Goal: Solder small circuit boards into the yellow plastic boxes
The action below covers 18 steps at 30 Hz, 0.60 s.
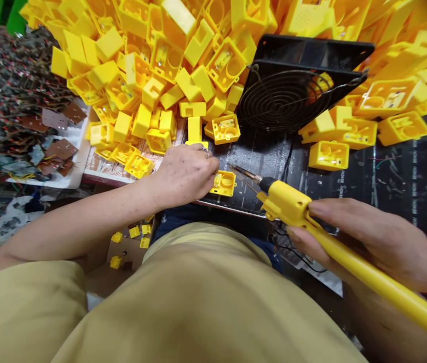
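My left hand [190,172], a ring on one finger, is closed at the bench's front edge. Its curled fingers grip the left side of a small open yellow plastic case [224,183]; the fingertips are partly hidden. In my right hand [372,237] is a yellow soldering gun [289,201], held between thumb and fingers. Its metal tip points left, just above and to the right of that case, apart from it. A thin guide tube runs below the tip.
A big heap of yellow cases [194,83] covers the back. A black fan with a wire guard [277,101] leans behind the working spot. At left, a white tray [73,176] holds wired circuit boards. Below the bench, a cardboard box [103,267] contains several yellow pieces.
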Available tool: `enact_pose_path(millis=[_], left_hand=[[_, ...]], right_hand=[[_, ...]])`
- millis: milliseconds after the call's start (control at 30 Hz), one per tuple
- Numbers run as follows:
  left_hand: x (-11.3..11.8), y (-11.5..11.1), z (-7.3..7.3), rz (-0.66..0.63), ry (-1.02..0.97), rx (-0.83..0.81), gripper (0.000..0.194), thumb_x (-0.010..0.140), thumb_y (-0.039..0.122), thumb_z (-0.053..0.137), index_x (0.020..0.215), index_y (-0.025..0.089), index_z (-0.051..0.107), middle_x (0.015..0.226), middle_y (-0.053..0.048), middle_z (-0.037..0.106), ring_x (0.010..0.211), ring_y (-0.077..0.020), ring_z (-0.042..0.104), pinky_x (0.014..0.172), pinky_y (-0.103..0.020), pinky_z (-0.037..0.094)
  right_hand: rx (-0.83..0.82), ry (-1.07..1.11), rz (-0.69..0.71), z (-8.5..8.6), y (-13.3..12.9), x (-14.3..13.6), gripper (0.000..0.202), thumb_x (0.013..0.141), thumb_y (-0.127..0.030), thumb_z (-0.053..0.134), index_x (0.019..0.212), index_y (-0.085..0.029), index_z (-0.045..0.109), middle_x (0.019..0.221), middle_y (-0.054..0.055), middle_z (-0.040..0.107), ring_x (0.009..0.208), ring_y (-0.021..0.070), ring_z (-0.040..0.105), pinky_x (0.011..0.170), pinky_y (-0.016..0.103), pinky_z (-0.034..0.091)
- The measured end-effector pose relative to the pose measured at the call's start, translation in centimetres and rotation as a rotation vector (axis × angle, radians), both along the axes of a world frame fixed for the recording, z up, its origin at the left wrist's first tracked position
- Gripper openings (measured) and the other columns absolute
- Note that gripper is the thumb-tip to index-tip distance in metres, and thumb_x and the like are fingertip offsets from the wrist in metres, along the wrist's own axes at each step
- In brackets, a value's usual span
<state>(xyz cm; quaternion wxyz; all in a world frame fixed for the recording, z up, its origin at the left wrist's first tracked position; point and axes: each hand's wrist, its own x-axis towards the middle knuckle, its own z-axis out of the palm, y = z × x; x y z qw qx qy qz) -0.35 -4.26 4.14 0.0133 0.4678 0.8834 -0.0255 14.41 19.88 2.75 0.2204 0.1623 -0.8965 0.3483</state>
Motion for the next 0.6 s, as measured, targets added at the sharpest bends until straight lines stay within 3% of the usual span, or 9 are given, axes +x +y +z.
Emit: enact_pose_path(millis=[100,167,233,300,400,500,600], left_hand=[[-0.3,-1.4,1.1,0.000,-0.022,0.151,0.028,0.093,0.031,0.051,0.084,0.017,0.074,0.087,-0.008,0.072,0.087,-0.0238,0.066,0.074,-0.036,0.048],[-0.5,-3.2,1.9,0.033,-0.062,0.306,0.029,0.095,0.035,0.051,0.092,0.020,0.075,0.094,-0.006,0.073,0.088,-0.0208,0.066,0.079,-0.034,0.050],[-0.3,-5.2,2.1,0.020,-0.143,0.392,0.027,0.097,0.034,0.051,0.097,0.021,0.075,0.094,-0.004,0.073,0.084,-0.0166,0.067,0.076,-0.029,0.050],[0.1,-6.7,1.3,-0.072,-0.179,0.402,0.024,0.096,0.028,0.051,0.103,0.019,0.073,0.092,-0.005,0.073,0.079,-0.0145,0.066,0.073,-0.026,0.050],[0.9,-6.9,-1.2,-0.177,-0.049,0.418,0.020,0.094,0.021,0.055,0.105,0.015,0.071,0.092,-0.008,0.073,0.080,-0.0171,0.066,0.073,-0.029,0.049],[1.0,-5.8,-3.1,-0.116,0.029,0.527,0.016,0.095,0.023,0.057,0.089,0.018,0.070,0.087,-0.006,0.074,0.081,-0.0175,0.066,0.075,-0.031,0.048],[0.3,-5.2,-3.4,-0.090,-0.099,0.634,0.016,0.096,0.022,0.055,0.088,0.020,0.069,0.089,-0.003,0.076,0.084,-0.0149,0.066,0.082,-0.031,0.047]], right_hand=[[0.026,0.126,-0.041,-0.6,0.0,0.8,0.065,0.087,-0.040,0.070,0.147,-0.032,0.046,0.102,0.005,0.074,0.078,0.0230,0.073,0.061,0.030,0.061],[0.041,0.177,-0.025,-0.7,-0.2,1.0,0.065,0.090,-0.042,0.066,0.149,-0.026,0.043,0.097,0.007,0.075,0.070,0.0216,0.072,0.058,0.029,0.060],[0.102,0.174,0.008,-0.8,-0.5,0.7,0.055,0.095,-0.038,0.060,0.147,-0.023,0.047,0.077,0.002,0.072,0.057,0.0157,0.066,0.057,0.024,0.057],[0.175,0.177,0.008,-1.1,-1.0,-0.3,0.042,0.095,-0.026,0.060,0.137,-0.024,0.056,0.072,-0.001,0.070,0.057,0.0130,0.066,0.060,0.022,0.055],[0.195,0.210,0.061,-2.1,-2.3,-2.6,0.027,0.087,-0.020,0.071,0.113,-0.021,0.064,0.098,0.005,0.074,0.083,0.0177,0.073,0.071,0.024,0.058],[0.193,0.192,0.146,-3.4,-3.9,-5.1,0.035,0.085,-0.035,0.074,0.112,-0.020,0.057,0.105,0.009,0.072,0.097,0.0232,0.071,0.086,0.038,0.061],[0.192,0.193,0.138,-4.4,-5.6,-6.5,0.040,0.086,-0.029,0.074,0.118,-0.021,0.051,0.099,0.006,0.072,0.094,0.0220,0.072,0.085,0.039,0.061]])
